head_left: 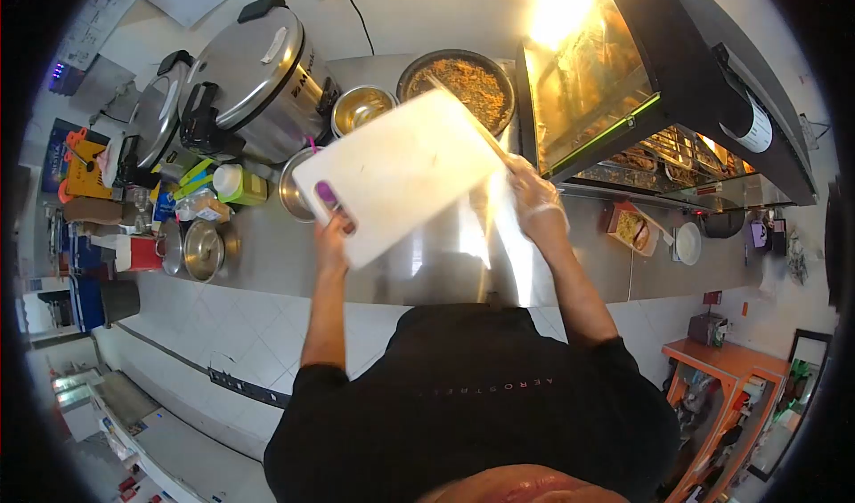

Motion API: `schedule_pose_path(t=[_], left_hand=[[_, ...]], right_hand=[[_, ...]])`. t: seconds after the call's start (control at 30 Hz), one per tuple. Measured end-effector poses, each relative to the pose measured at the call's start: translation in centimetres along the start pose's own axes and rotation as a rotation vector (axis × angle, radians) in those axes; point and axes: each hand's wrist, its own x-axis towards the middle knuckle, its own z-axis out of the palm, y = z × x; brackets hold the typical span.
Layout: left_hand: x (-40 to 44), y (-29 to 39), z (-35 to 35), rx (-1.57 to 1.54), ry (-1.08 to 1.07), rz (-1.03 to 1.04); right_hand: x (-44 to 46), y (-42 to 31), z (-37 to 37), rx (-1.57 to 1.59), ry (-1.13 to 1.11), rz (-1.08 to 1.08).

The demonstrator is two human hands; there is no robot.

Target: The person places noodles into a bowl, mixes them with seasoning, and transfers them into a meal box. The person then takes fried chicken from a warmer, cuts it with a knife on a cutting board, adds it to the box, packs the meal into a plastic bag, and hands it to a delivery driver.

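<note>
A white cutting board (405, 178) is held tilted above the steel counter, its far corner over a dark round pan (476, 80) filled with brown chopped food. My left hand (333, 234) is closed on the board's near left side, by the purple-rimmed handle hole. At the right edge, my right hand (536, 198), in a clear plastic glove, is closed around what looks like a long thin tool (485, 135). This tool runs along the board's edge toward the pan; its kind is unclear. The right fingertips are partly hidden.
A steel bowl (363, 109) and another steel bowl (292, 185) stand left of the board. Two large pressure cookers (258, 85) are at the back left. A lit glass display cabinet (588, 85) stands right. A food box (632, 229) lies on the counter (436, 263).
</note>
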Motion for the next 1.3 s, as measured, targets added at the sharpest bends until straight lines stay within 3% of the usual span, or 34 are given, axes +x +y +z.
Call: schedule_pose_path(t=[0.07, 0.13, 0.2, 0.27, 0.33, 0.37, 0.4, 0.5, 0.6, 0.67, 0.8, 0.83, 0.9, 0.93, 0.97, 1.0, 1.03, 1.07, 1.1, 1.13, 1.17, 1.23, 1.27, 1.3], left_hand=[[3.1, -1.4, 5.9, 0.010, 0.086, 0.118], [8.1, -5.5, 8.7, 0.076, 0.155, 0.304], [8.8, -5.7, 11.7, -0.001, 0.211, 0.244], [9.4, -5.8, 12.1, 0.017, 0.204, 0.235], [10.5, -6.6, 10.7, 0.114, 0.137, 0.295], [9.8, -5.9, 11.1, 0.175, 0.158, 0.278], [9.4, -5.8, 10.9, 0.146, 0.166, 0.260], [8.8, -4.9, 12.0, 0.060, 0.176, 0.217], [7.5, -3.6, 10.9, -0.022, 0.113, 0.170], [6.0, -0.9, 10.1, 0.089, 0.158, 0.239], [4.8, 7.2, 6.9, 0.321, 0.154, 0.306], [5.4, 8.8, 7.2, 0.206, 0.149, 0.284], [8.0, 11.3, 7.7, 0.237, -0.040, 0.264], [7.2, 12.9, 11.5, 0.297, -0.036, 0.251], [8.5, 13.0, 13.1, 0.270, -0.058, 0.244], [10.7, 12.8, 14.5, 0.224, -0.230, 0.206], [12.9, 12.1, 16.4, 0.290, -0.223, 0.219], [13.3, 11.6, 19.9, 0.353, -0.231, 0.247], [16.3, 10.9, 20.9, 0.444, -0.444, 0.252], [17.0, 10.0, 24.0, 0.485, -0.462, 0.302], [15.8, 9.9, 27.6, 0.528, -0.464, 0.182], [18.0, 6.8, 32.0, 0.620, -0.651, 0.208], [16.2, 6.7, 34.8, 0.700, -0.624, 0.164], [17.7, 5.6, 36.5, 0.783, -0.728, 0.123]], right_hand=[[2.8, -0.8, 3.4, -0.191, -0.185, 0.023], [5.6, -2.7, 7.9, -0.195, -0.305, -0.129], [7.8, -9.8, 5.9, -0.304, -0.594, 0.073], [9.3, 0.5, 13.5, -0.321, -0.532, -0.066], [11.1, -0.6, 10.4, -0.261, -0.510, 0.161], [12.6, 4.3, 11.8, -0.256, -0.429, 0.053], [14.4, 7.1, 12.0, -0.275, -0.401, 0.190], [18.8, 10.2, 10.0, -0.311, -0.238, 0.293], [22.3, 16.5, 13.2, -0.433, -0.290, 0.251], [21.8, 11.8, 10.8, -0.373, -0.098, 0.374], [23.0, 13.6, 12.0, -0.611, -0.132, 0.368], [22.6, 13.4, 11.9, -0.475, -0.067, 0.438], [19.4, 10.8, 9.9, -0.324, 0.020, 0.380], [17.9, 9.8, 9.0, -0.252, 0.065, 0.346], [15.5, 19.0, 16.8, -0.655, 0.381, 0.002], [11.8, 15.7, 13.5, -0.823, 0.378, -0.235], [8.6, 8.8, 8.0, -0.281, 0.184, -0.010], [5.2, 10.3, 9.1, -0.151, 0.209, -0.033], [1.9, 12.0, 9.6, -0.023, 0.234, -0.057], [-1.8, 12.2, 8.6, -0.058, 0.231, -0.083], [-5.4, 12.1, 7.6, -0.092, 0.228, -0.107], [-10.8, 13.1, 5.1, 0.193, 0.023, 0.218], [-12.9, 13.4, 3.4, 0.082, -0.034, 0.276], [-14.7, 13.6, 1.6, -0.027, -0.091, 0.335]])
